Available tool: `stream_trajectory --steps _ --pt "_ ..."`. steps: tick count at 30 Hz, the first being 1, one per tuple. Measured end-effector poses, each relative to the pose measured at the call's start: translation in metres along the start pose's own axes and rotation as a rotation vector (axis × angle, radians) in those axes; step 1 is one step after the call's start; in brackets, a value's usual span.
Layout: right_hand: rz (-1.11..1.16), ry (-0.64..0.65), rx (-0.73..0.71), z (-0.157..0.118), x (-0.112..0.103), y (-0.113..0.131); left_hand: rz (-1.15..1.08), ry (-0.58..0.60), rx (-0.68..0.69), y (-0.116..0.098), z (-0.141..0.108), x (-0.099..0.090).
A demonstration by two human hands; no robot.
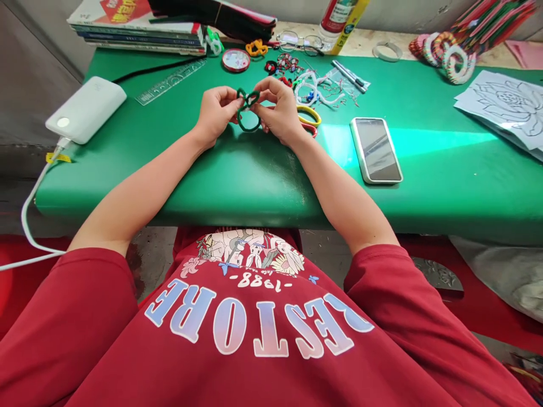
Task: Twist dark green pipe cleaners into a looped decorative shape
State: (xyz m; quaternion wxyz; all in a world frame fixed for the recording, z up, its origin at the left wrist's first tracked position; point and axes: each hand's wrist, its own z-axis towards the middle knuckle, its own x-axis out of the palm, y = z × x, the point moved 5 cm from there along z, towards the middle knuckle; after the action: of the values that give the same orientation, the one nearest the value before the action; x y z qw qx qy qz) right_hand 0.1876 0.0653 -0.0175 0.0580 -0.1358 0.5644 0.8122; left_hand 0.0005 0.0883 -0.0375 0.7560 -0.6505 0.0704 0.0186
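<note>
Between my two hands, above the green tabletop (178, 175), is a dark green pipe cleaner (249, 131) bent into a round loop with two smaller loops on top. My left hand (217, 113) pinches it from the left side, thumb against fingers. On the other side my right hand (278, 110) grips it near the point where the loops meet, fingers curled. A small whitish bit shows at that meeting point, too small to name. Scissors (311, 116) with yellow and red handles lie just right of my right hand, partly hidden by it.
A phone (376, 150) lies at the right, a white power bank (86, 110) with a cable at the left. Behind are a clear ruler (172, 83), stacked books (139, 35), glasses (300, 42), a round tin (236, 60), white pipe cleaners (311, 85) and drawn sheets (504, 104).
</note>
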Motion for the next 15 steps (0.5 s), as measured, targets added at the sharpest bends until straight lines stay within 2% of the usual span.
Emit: stream_trajectory --steps 6,11,15 --pt "-0.035 -0.019 -0.014 -0.004 0.002 0.009 -0.077 0.016 0.000 0.009 -0.001 0.010" --pt "-0.167 -0.068 -0.096 -0.004 -0.004 0.008 -0.146 0.051 -0.003 0.003 -0.012 0.021" --pt "-0.274 -0.060 -0.157 -0.004 -0.008 0.005 -0.193 0.080 -0.011 -0.001 -0.012 0.027"
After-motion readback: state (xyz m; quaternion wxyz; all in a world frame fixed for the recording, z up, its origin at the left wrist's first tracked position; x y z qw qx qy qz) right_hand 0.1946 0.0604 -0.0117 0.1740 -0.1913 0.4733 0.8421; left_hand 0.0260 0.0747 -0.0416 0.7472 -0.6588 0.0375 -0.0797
